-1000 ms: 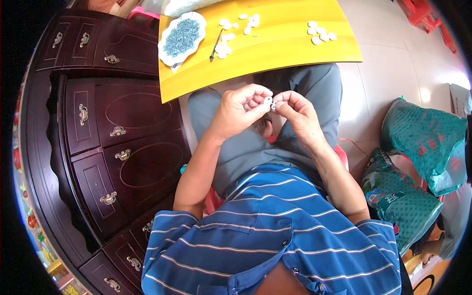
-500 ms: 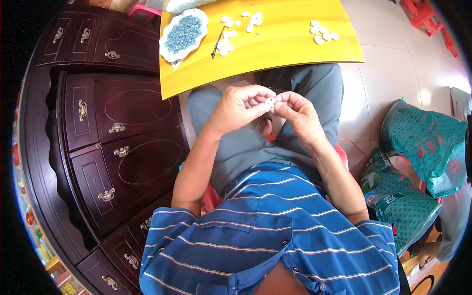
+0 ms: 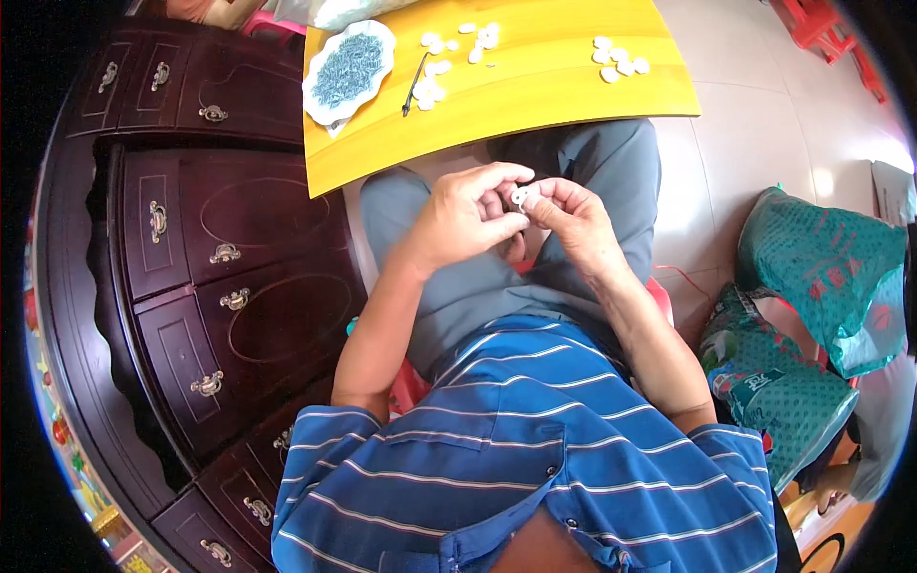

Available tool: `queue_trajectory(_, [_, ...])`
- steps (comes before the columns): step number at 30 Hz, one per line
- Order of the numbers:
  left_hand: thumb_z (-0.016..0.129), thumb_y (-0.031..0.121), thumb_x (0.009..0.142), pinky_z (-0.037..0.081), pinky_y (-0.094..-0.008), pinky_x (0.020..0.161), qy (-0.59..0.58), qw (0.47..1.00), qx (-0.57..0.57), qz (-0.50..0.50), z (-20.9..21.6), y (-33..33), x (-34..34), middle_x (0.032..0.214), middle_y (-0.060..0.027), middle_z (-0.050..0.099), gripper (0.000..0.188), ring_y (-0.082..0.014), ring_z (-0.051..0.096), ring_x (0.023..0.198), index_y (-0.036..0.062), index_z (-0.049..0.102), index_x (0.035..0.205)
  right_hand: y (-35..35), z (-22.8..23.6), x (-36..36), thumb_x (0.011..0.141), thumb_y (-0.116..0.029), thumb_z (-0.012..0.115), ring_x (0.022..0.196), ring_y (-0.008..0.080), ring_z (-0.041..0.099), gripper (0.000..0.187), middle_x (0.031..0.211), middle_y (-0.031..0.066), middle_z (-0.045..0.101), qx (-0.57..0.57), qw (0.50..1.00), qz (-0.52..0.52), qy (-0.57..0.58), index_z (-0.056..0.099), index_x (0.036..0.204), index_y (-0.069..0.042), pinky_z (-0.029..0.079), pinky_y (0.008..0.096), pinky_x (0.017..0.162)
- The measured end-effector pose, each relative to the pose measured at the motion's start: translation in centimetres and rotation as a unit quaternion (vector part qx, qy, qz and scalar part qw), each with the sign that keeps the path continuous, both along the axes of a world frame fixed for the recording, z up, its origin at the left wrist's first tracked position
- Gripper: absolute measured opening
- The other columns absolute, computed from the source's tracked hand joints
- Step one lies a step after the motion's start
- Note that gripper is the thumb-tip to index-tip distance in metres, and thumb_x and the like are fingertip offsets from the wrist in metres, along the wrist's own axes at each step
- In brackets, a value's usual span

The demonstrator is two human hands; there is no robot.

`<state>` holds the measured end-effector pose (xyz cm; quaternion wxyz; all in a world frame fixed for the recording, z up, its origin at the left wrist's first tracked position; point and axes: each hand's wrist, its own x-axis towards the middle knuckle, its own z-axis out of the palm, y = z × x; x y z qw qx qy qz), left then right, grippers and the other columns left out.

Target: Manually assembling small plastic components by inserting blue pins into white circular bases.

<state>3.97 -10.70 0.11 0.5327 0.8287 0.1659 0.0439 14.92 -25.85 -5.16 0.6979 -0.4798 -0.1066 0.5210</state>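
Observation:
Over my lap, my right hand (image 3: 571,212) pinches a small white plastic piece (image 3: 521,196) with round holes between thumb and forefinger. Close beside it on the left, my left hand (image 3: 470,212) has its thumb and forefinger spread apart around the piece without gripping it. The other fingers of that hand curl inward, so what lies inside them is hidden. On the yellow table (image 3: 535,91) ahead, several similar white pieces (image 3: 428,93) lie in loose groups. A white scalloped plate (image 3: 313,103) there holds a heap of small dark screw-like pieces (image 3: 351,72).
A thin black tool (image 3: 415,84) lies between plate and white pieces. A clear plastic bag (image 3: 344,11) sits at the table's far edge. Dark wooden drawers (image 3: 258,210) line my left; green bags (image 3: 812,267) stand on the right, with another person's arm (image 3: 845,482) beyond.
My left thumb and forefinger have opened away from the white piece, which stays in my right hand and now shows its holes. The view has shifted slightly.

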Motion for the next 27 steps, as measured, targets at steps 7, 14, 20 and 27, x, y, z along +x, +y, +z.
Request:
queue_trajectory(7, [0.081, 0.01, 0.074, 0.054, -0.0315, 0.064, -0.094, 0.947, 0.306, 0.037, -0.8, -2.2, 0.7, 0.098, -0.0078, 0.068, 0.046, -0.0185, 0.064, 0.071, 0.0055, 0.067, 0.118, 0.0, 0.3, 0.0, 0.099, -0.016, 0.062, 0.048, 0.0116, 0.058, 0.016, 0.079, 0.0061, 0.067, 0.021, 0.999, -0.024, -0.005, 0.064, 0.1, 0.0, 0.046, 0.024, 0.039])
queue_trajectory(14, [0.078, 0.007, 0.077, 0.056, -0.0316, 0.067, -0.122, 0.939, 0.32, 0.028, -0.7, -2.4, 0.9, 0.1, -0.0101, 0.07, 0.036, -0.0208, 0.07, 0.076, 0.0039, 0.069, 0.111, -0.5, 0.2, 0.7, 0.098, -0.016, 0.065, 0.083, 0.0061, 0.058, 0.012, 0.091, -0.0013, 0.068, 0.01, 1.0, -0.008, 0.021, 0.069, 0.102, -0.005, 0.046, 0.022, 0.078])
queue_trajectory(20, [0.078, 0.005, 0.078, 0.056, -0.0298, 0.065, -0.109, 0.955, 0.274, 0.03, -0.6, -2.5, 0.9, 0.101, -0.0105, 0.07, 0.035, -0.0199, 0.07, 0.072, 0.0027, 0.07, 0.111, -0.6, -0.3, 0.8, 0.1, -0.021, 0.062, 0.083, 0.0053, 0.06, 0.015, 0.091, -0.0028, 0.068, 0.023, 0.998, -0.009, 0.062, 0.07, 0.101, -0.009, 0.047, 0.0223, 0.078])
queue_trajectory(27, [0.077, 0.008, 0.079, 0.056, -0.0323, 0.065, -0.093, 0.968, 0.231, 0.028, -0.4, -2.4, 0.9, 0.096, -0.0104, 0.07, 0.033, -0.0236, 0.069, 0.072, 0.0034, 0.07, 0.11, -0.5, -0.6, 0.6, 0.101, -0.023, 0.06, 0.082, 0.0051, 0.059, 0.018, 0.091, -0.0022, 0.069, 0.037, 0.998, 0.004, 0.042, 0.07, 0.1, -0.008, 0.047, 0.0217, 0.077])
